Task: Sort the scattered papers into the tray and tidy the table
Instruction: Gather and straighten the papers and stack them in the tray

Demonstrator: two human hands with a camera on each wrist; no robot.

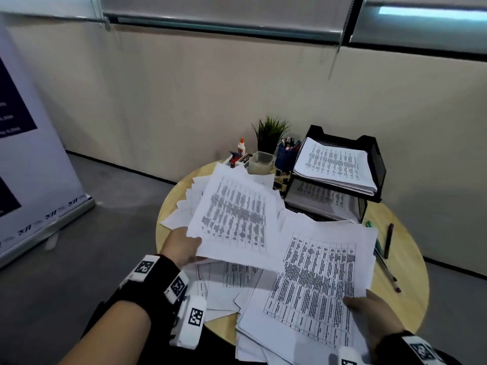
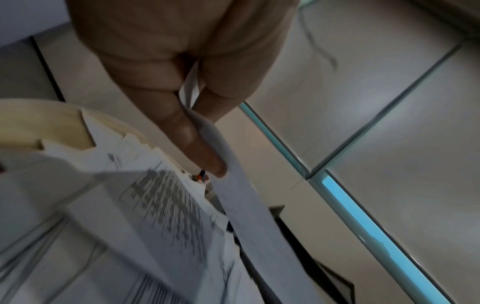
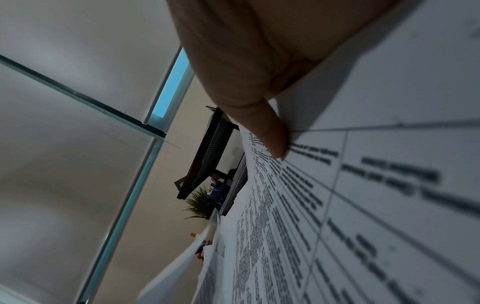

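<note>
My left hand (image 1: 184, 248) pinches the near left corner of a printed sheet (image 1: 234, 219) and holds it lifted above the table; in the left wrist view the thumb (image 2: 197, 144) lies on the sheet's edge (image 2: 249, 205). My right hand (image 1: 369, 312) grips the near right corner of another printed sheet (image 1: 316, 280), with its thumb (image 3: 270, 131) on top of that sheet (image 3: 363, 205), which lies over a loose pile of papers (image 1: 224, 291). A black two-tier mesh tray (image 1: 374, 164) at the back right holds stacked papers (image 1: 334, 164) on both levels.
The round wooden table (image 1: 408, 272) carries pens (image 1: 387, 241) at the right edge. Behind the papers stand a potted plant (image 1: 268, 133), a blue pen cup (image 1: 286, 156), a glue bottle (image 1: 241, 146) and a small box (image 1: 259, 162). A banner (image 1: 31, 154) stands left.
</note>
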